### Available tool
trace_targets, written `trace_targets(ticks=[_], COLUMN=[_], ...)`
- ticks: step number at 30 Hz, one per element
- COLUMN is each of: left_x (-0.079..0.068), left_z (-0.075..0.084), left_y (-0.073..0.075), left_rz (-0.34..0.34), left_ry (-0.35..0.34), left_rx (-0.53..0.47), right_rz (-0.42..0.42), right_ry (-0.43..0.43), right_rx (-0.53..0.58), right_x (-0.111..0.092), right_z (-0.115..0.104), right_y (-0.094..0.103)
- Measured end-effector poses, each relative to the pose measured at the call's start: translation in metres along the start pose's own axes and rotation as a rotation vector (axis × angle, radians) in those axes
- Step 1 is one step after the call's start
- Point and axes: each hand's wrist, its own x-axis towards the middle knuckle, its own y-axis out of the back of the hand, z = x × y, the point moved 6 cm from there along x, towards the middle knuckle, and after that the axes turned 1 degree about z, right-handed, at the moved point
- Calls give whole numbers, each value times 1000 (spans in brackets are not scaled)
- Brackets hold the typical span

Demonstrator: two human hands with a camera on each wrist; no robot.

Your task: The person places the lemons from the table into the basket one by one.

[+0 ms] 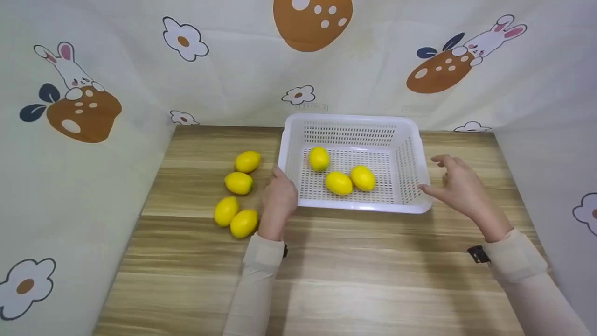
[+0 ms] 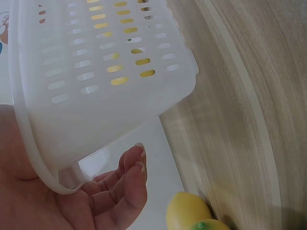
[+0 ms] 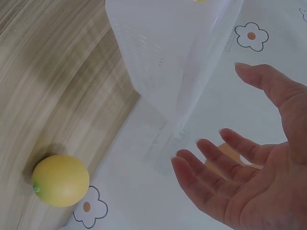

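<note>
A white perforated plastic basket (image 1: 359, 206) stands on the wooden table with three yellow lemons inside, one of them a lemon (image 1: 319, 159) near the left wall. My left hand (image 1: 282, 193) grips the basket's left rim; in the left wrist view its fingers (image 2: 127, 194) curl below that rim. My right hand (image 1: 459, 186) is held beside the basket's right wall, thumb tip close to the rim. Seen from the right wrist, the hand (image 3: 254, 187) has spread, relaxed fingers with nothing between them, apart from the basket (image 3: 163, 52).
Several lemons lie left of the basket, among them a lemon (image 1: 244, 223) nearest the front. Another lemon (image 3: 61, 180) rests on the table in the right wrist view. Behind the wooden table (image 1: 354, 280) hangs a printed cloth (image 1: 233, 79), which also covers both sides.
</note>
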Motion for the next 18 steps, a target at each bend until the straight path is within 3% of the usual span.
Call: trace_targets(ticks=[10, 18], left_x=[-1, -2], left_z=[0, 1], left_y=[1, 2], left_rz=[33, 62], left_ry=[-25, -53], left_rx=[19, -25], right_rz=[-1, 46], right_ry=[-38, -28], right_rx=[12, 13], right_x=[-5, -10], right_z=[14, 24], right_y=[1, 4])
